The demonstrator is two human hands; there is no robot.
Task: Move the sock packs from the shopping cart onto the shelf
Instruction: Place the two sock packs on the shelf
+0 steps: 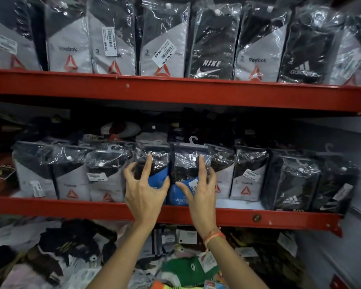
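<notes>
Two black-and-blue sock packs stand side by side on the middle red shelf (71,205), in a row of bagged packs. My left hand (144,192) grips the left sock pack (156,161), thumb on its blue front, fingers round its left edge, index finger up. My right hand (200,190) holds the right sock pack (186,163) the same way, thumb on the front and fingers at its right side. That pack has a plastic hanger hook on top. The shopping cart is out of view.
Grey and black packs (71,180) fill the shelf on the left, with more packs (290,184) on the right. The upper red shelf (175,88) carries a full row of packs. Below lies a jumbled heap of loose socks (71,247). A white wall (352,184) closes the right side.
</notes>
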